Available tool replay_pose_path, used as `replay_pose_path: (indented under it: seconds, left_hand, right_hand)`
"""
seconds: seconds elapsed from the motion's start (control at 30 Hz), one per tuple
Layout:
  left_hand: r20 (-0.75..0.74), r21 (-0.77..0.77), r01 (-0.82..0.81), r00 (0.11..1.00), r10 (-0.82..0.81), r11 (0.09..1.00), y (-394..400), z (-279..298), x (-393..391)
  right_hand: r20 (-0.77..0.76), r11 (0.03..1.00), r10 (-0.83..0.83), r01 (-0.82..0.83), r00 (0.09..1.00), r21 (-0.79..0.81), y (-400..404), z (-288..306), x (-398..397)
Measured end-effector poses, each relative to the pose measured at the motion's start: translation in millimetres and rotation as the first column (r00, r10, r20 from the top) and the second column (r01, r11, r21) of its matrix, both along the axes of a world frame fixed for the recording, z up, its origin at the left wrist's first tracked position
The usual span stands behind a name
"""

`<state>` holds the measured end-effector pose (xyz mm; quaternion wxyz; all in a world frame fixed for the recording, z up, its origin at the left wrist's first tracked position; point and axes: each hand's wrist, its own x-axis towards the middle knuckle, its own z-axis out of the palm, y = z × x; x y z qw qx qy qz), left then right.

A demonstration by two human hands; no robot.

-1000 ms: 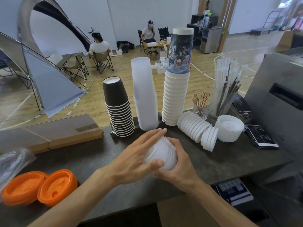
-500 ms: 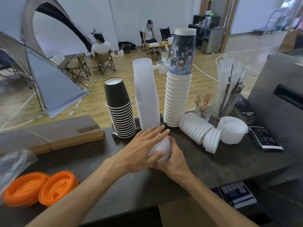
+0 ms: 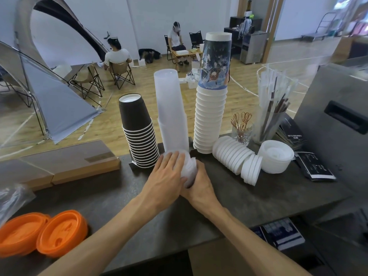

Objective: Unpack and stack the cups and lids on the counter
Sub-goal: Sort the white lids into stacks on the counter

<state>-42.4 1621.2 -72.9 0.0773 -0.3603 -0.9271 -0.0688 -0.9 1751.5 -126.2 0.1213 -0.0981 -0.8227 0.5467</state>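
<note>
A stack of clear plastic lids (image 3: pixel 189 168) lies on its side on the dark counter (image 3: pixel 268 196), close to the foot of the tall frosted cup stack (image 3: pixel 171 110). My left hand (image 3: pixel 167 176) rests over the stack with straight fingers. My right hand (image 3: pixel 199 182) cups it from the right and underneath. Behind stand a black cup stack (image 3: pixel 139 134) and a white cup stack (image 3: pixel 211 108) topped by a printed cup. A row of white lids (image 3: pixel 237 158) lies on its side to the right, beside a white lid pile (image 3: pixel 275 156).
Two piles of orange lids (image 3: pixel 43 236) sit at the front left, with a clear plastic bag (image 3: pixel 12 198) behind them. Flat cardboard boxes (image 3: pixel 59 164) lie at the left. A straw holder (image 3: pixel 268 120), a glass of picks (image 3: pixel 242 130) and dark leaflets (image 3: pixel 314 168) stand at the right.
Both hands have carried the clear lid stack away from me across the counter, up to the base of the frosted cup stack. My left hand now lies flatter over it.
</note>
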Motion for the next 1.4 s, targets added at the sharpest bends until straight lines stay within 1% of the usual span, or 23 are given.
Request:
replay_pose_path:
  seconds: [0.07, 0.1, 0.17, 0.23, 0.3, 0.4, 0.43, 0.5, 0.57, 0.6, 0.7, 0.83, 0.97, 1.07, 1.13, 1.23, 1.3, 1.4]
  left_hand:
    - [-0.034, 0.041, -0.009, 0.999, 0.010, 0.999, 2.6, 2.9, 4.5]
    - [-0.060, 0.077, 0.007, 0.998, -0.003, 0.997, 6.1, 6.1, 8.0]
    - [-0.103, 0.162, 0.082, 0.993, -0.065, 0.983, 19.1, 12.9, 13.7]
    - [-0.103, 0.190, 0.159, 0.985, -0.141, 0.969, 39.0, 19.7, 16.1]
    - [-0.071, 0.166, 0.200, 0.979, -0.191, 0.966, 64.2, 22.6, 13.1]
    - [-0.028, 0.053, 0.201, 0.980, -0.199, 0.978, 106.4, 16.6, -1.6]
    - [-0.039, 0.011, 0.199, 0.979, -0.199, 0.980, 119.6, 14.0, -7.3]
    - [-0.122, -0.109, 0.205, 0.968, -0.218, 0.973, 143.5, 9.3, -18.5]
    - [-0.212, -0.245, 0.216, 0.939, -0.270, 0.945, 159.3, 5.8, -31.0]
    - [-0.226, -0.282, 0.226, 0.929, -0.294, 0.932, 164.3, 5.4, -37.6]
    - [-0.161, -0.337, 0.287, 0.921, -0.355, 0.897, 171.2, 4.5, -53.4]
    - [-0.126, -0.342, 0.314, 0.919, -0.374, 0.886, 168.9, 2.9, -50.6]
    - [-0.083, -0.253, 0.340, 0.925, -0.371, 0.906, 158.8, -2.8, -35.2]
    - [0.004, -0.119, 0.314, 0.949, -0.316, 0.942, 146.5, -4.9, -22.5]
    - [0.060, -0.019, 0.264, 0.963, -0.263, 0.964, 137.7, -2.7, -13.9]
    - [0.160, 0.144, 0.154, 0.971, -0.176, 0.978, 128.8, 2.7, -1.9]
    - [0.226, 0.233, 0.065, 0.967, -0.120, 0.970, 125.1, 6.9, 5.6]
    - [0.303, 0.330, -0.033, 0.950, -0.073, 0.943, 119.1, 8.3, 11.9]
  right_hand:
    - [0.028, 1.000, 0.000, 0.001, 1.000, -0.029, 9.0, -0.7, 15.2]
    - [0.015, 0.999, -0.035, 0.035, 0.999, -0.031, 15.6, 0.3, 26.2]
    - [-0.083, 0.986, -0.163, 0.165, 0.983, 0.020, 33.2, 5.5, 51.3]
    - [-0.195, 0.937, -0.323, 0.343, 0.926, 0.075, 55.3, 13.8, 74.5]
    - [-0.239, 0.875, -0.458, 0.482, 0.856, 0.049, 78.3, 21.0, 86.7]
    - [-0.170, 0.808, -0.579, 0.589, 0.798, 0.014, 106.9, 24.2, 86.8]
    - [-0.129, 0.805, -0.586, 0.593, 0.800, 0.018, 114.0, 23.9, 84.3]
    - [-0.039, 0.834, -0.548, 0.549, 0.836, 0.049, 123.7, 23.0, 78.3]
    - [0.053, 0.867, -0.494, 0.488, 0.868, 0.104, 128.7, 19.0, 73.3]
    - [0.089, 0.875, -0.480, 0.469, 0.873, 0.122, 130.0, 16.5, 71.3]
    - [0.125, 0.884, -0.465, 0.451, 0.876, 0.126, 130.9, 8.4, 65.8]
    - [0.088, 0.896, -0.444, 0.440, 0.892, 0.067, 132.2, 0.8, 65.0]
    - [0.020, 0.900, -0.436, 0.436, 0.900, 0.027, 126.2, -6.2, 74.6]
    - [-0.038, 0.901, -0.418, 0.420, 0.908, 0.111, 118.9, -9.4, 80.7]
    - [-0.087, 0.891, -0.409, 0.418, 0.908, 0.177, 115.8, -4.2, 81.6]
    - [-0.176, 0.893, -0.367, 0.399, 0.913, 0.207, 112.6, 11.6, 79.0]
    - [-0.244, 0.902, -0.305, 0.361, 0.921, 0.236, 112.3, 22.9, 76.2]
    - [-0.282, 0.917, -0.194, 0.275, 0.940, 0.287, 117.4, 37.2, 72.4]
